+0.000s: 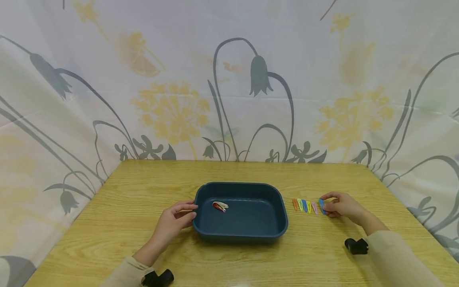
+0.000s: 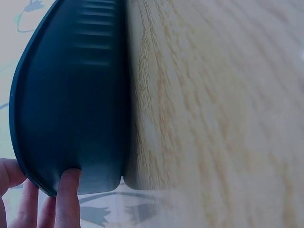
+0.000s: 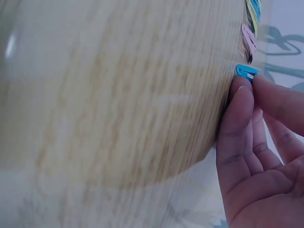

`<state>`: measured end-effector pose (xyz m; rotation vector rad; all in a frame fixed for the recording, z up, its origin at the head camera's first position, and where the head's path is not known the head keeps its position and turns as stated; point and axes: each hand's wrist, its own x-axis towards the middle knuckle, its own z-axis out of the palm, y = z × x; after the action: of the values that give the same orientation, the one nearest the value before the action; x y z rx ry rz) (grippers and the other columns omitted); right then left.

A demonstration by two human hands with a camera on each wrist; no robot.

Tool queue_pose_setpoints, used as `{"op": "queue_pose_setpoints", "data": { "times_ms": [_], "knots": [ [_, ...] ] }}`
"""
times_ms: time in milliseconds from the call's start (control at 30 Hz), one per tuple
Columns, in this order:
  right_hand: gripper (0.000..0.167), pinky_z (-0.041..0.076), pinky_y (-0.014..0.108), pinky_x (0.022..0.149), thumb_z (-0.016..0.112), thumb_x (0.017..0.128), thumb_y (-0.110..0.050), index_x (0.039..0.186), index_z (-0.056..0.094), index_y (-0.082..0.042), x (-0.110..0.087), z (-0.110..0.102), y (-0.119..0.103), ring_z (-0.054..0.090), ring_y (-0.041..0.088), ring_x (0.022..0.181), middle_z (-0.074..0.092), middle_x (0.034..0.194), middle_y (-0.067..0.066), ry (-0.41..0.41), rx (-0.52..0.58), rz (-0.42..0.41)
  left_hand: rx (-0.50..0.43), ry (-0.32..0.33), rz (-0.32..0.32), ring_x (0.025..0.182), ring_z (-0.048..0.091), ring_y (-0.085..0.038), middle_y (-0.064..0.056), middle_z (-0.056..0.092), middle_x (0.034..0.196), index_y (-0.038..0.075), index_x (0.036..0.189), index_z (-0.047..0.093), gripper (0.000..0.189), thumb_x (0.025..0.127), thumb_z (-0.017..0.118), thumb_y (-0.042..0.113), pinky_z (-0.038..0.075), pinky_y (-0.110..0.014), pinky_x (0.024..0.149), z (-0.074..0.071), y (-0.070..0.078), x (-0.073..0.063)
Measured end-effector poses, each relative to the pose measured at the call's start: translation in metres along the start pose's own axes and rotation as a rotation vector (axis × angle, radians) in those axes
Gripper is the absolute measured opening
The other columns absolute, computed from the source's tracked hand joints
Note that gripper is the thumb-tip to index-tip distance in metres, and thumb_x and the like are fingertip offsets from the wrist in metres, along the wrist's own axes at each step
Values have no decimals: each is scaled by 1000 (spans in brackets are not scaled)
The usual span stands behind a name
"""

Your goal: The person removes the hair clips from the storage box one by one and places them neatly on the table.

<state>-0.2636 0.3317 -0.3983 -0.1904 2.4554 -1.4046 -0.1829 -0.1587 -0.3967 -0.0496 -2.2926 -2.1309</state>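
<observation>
A dark blue rectangular tray (image 1: 240, 240) stands on the wooden table, with red and white hair clips (image 1: 220, 206) lying inside it toward the left. At the tray's left end my left hand (image 1: 173, 221) holds the rim, fingertips against the edge and outer wall. Right of the tray, my right hand (image 1: 342, 207) pinches a blue hair clip (image 3: 244, 71) between thumb and fingers, close over the tabletop. Beside that clip lies a row of several others, among them a pink hair clip (image 1: 314, 207), a yellow hair clip (image 1: 308, 207) and an orange hair clip (image 1: 295, 204).
The wooden table (image 1: 143, 179) ends at the back against a hanging cloth (image 1: 229, 119) printed with flowers. Black wrist devices are strapped at both sleeves, the left one (image 1: 157, 278) and the right one (image 1: 356, 246) low over the table.
</observation>
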Motion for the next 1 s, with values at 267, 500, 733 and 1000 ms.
{"op": "queue_pose_setpoints", "data": {
  "times_ms": [267, 500, 733, 1000],
  "knots": [
    [43, 56, 32, 66, 59, 89, -3, 122, 42, 20, 1, 2, -3, 63, 20, 76, 63, 84, 9, 8, -52, 19, -6, -2, 7, 105, 59, -31, -17, 48, 132, -12, 112, 61, 27, 87, 61, -2, 56, -33, 75, 0, 1, 0],
    [41, 57, 31, 66, 61, 87, -3, 118, 47, 20, 2, 3, -1, 63, 18, 75, 62, 85, 8, 34, -60, 26, -17, -1, -5, 105, 59, -31, -16, 49, 131, -11, 112, 61, 26, 87, 61, -3, 56, -33, 75, 0, 1, 0],
    [47, 57, 32, 69, 63, 87, -5, 122, 44, 20, 2, 2, -2, 63, 20, 78, 60, 87, 10, 8, -61, 2, -6, -5, -9, 103, 59, -31, -16, 50, 131, -11, 112, 61, 27, 86, 61, -4, 56, -33, 75, -1, -1, 0],
    [48, 55, 33, 66, 62, 88, -6, 124, 42, 18, 1, -2, -7, 61, 22, 73, 59, 86, 11, 7, -72, -59, -6, -5, -11, 104, 59, -32, -16, 49, 131, -11, 111, 61, 27, 86, 61, -4, 56, -34, 75, 0, -3, 1]
  ]
}}
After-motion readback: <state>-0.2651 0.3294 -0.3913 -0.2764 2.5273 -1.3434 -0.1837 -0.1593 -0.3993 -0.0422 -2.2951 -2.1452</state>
